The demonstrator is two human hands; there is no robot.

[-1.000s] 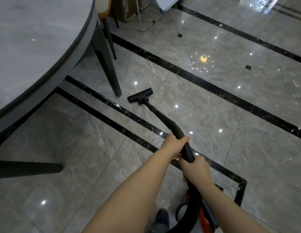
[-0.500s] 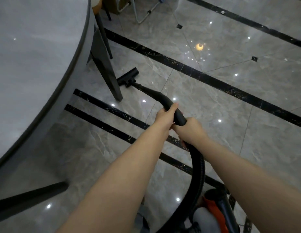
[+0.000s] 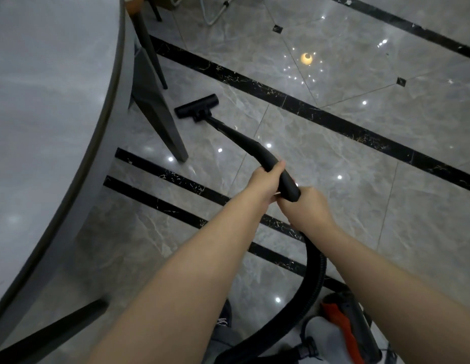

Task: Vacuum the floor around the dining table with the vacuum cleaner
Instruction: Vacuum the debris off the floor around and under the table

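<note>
Both your hands grip the wand (image 3: 257,153): left hand (image 3: 262,183) ahead, right hand (image 3: 303,206) behind. The nozzle (image 3: 197,109) lies flat on the floor (image 3: 333,158), just beside the table leg (image 3: 160,122).

The bench (image 3: 45,127) fills the left side, its leg (image 3: 160,122) standing on the floor (image 3: 333,166). The nozzle (image 3: 197,109) rests on the floor just right of that leg. The wand (image 3: 244,140) runs back to both hands, left hand (image 3: 262,182) ahead of right hand (image 3: 304,208). The hose (image 3: 312,279) curves behind them to the vacuum body (image 3: 344,327) at lower right.
</note>
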